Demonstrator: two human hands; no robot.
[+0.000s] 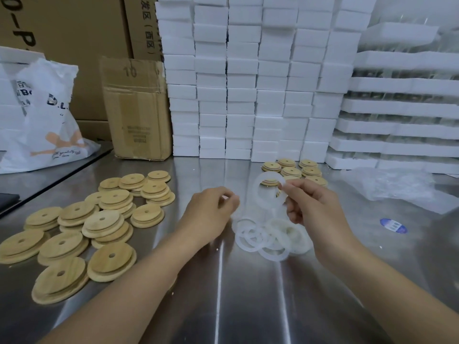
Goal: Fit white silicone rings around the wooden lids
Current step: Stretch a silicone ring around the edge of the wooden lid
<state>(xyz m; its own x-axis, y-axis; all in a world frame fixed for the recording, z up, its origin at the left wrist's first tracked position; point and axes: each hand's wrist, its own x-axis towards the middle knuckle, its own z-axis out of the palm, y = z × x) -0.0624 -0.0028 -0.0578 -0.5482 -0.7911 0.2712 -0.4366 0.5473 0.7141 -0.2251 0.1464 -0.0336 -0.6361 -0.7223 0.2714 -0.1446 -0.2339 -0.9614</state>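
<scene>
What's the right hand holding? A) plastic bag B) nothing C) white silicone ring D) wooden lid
C: the right hand pinches a white silicone ring by its edge, raised above the ring pile on the table.

The person shows as two arms only. The left forearm [139, 276] and the right forearm [372, 276] are bare along their whole visible length, from the near edge of the view to the wrists. The left grip [211, 209] and the right grip [313, 207] are bare, ungloved hands. The fingernails are too blurred to describe.
</scene>
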